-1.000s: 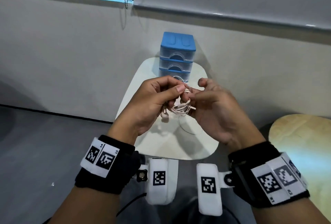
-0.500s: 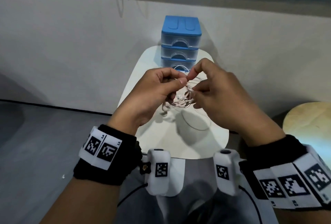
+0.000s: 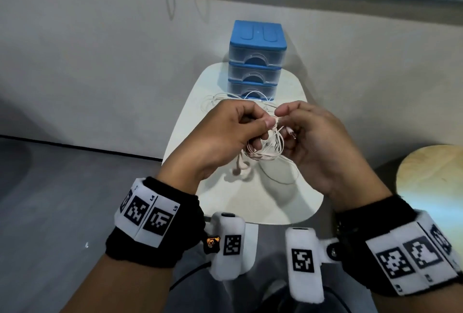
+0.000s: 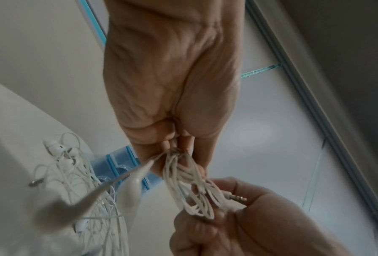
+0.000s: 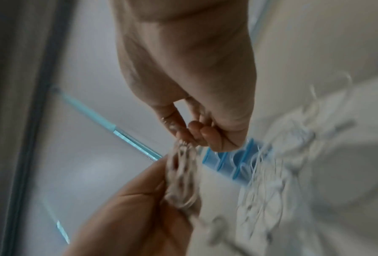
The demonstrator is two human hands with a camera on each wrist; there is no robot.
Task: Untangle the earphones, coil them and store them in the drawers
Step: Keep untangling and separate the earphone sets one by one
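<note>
White table (image 3: 295,202) — both hands pinch earphones (image 3: 265,148).

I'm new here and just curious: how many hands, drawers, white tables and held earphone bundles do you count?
Hands: 2, left hand and right hand
Drawers: 3
White table: 1
Earphone bundle, held: 1
Total: 7
</note>
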